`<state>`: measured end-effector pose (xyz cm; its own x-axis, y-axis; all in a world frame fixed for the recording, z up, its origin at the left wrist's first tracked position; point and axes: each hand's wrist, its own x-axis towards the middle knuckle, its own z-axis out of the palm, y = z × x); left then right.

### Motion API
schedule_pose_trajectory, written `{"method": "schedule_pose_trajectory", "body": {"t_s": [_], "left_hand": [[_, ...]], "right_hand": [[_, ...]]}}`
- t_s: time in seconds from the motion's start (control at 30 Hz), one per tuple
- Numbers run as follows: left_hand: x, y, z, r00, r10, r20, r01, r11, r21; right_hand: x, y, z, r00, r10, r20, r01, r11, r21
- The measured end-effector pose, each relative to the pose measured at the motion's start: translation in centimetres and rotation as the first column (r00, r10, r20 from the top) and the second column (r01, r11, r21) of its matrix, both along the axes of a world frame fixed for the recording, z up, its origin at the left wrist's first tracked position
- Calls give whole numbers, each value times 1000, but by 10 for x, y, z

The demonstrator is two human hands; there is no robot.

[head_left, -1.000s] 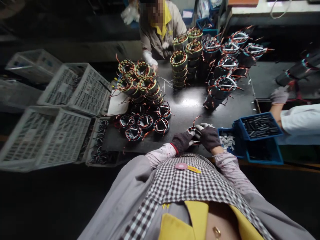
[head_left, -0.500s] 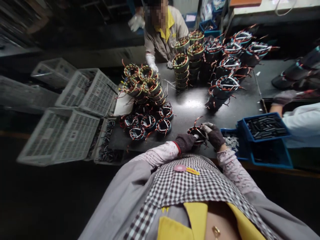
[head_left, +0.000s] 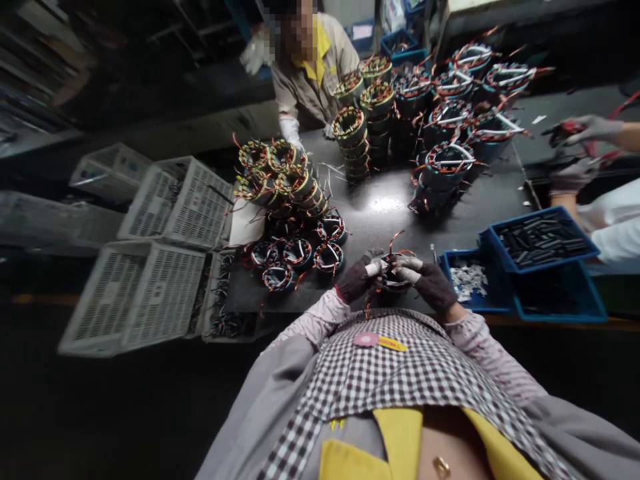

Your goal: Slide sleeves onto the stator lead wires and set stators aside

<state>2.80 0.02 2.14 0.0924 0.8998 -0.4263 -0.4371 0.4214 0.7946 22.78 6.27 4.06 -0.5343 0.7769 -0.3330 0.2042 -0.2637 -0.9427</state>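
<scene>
At the table's front edge, a motor stator (head_left: 396, 286) with orange lead wires stands between my gloved hands. From its left side, my left hand (head_left: 359, 276) closes its light-tipped fingers on the wires at the ring's top. My right hand (head_left: 425, 281) comes over the right rim, thumb and fingers pinched at the same wires. The fingertips of both hands nearly meet above the ring; any small part between them is too small to make out. Orange wire ends stick up behind the stator and hang down in front. My fingers hide much of its winding.
Several loose stators (head_left: 297, 252) lie to the left, before stacked stators (head_left: 295, 177). More stacks (head_left: 447, 160) stand at the back right. Blue bins (head_left: 543, 243) hold black tubes and white pieces (head_left: 469, 278). Plastic crates (head_left: 135, 293) stand left. A co-worker (head_left: 315, 73) sits opposite; another's gloved hands (head_left: 580, 153) are at right.
My left hand has lifted from the stator's near left side to its top, fingers now pinched near the right hand's. My right hand has turned inward over the ring. The view has shifted slightly.
</scene>
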Motion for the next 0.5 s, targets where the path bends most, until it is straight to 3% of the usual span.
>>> {"method": "schedule_pose_trajectory", "body": {"t_s": [0.13, 0.27, 0.37, 0.43, 0.5], "left_hand": [[20, 3, 4, 994, -89, 62, 82, 991, 103], [34, 7, 11, 985, -171, -29, 171, 985, 14], [37, 8, 13, 961, -193, -199, 197, 980, 0], [34, 8, 13, 881, -139, -453, 177, 983, 43], [32, 6, 12, 677, -147, -721, 288, 955, 76]], "right_hand": [[-6, -5, 16, 999, -49, 20, 46, 990, 137], [-7, -6, 17, 984, -178, 16, 178, 984, 24], [16, -2, 12, 947, -320, 40, 319, 947, 29], [43, 2, 6, 870, -484, 99, 475, 874, 98], [77, 7, -2, 750, -603, 271, 576, 797, 179]]}}
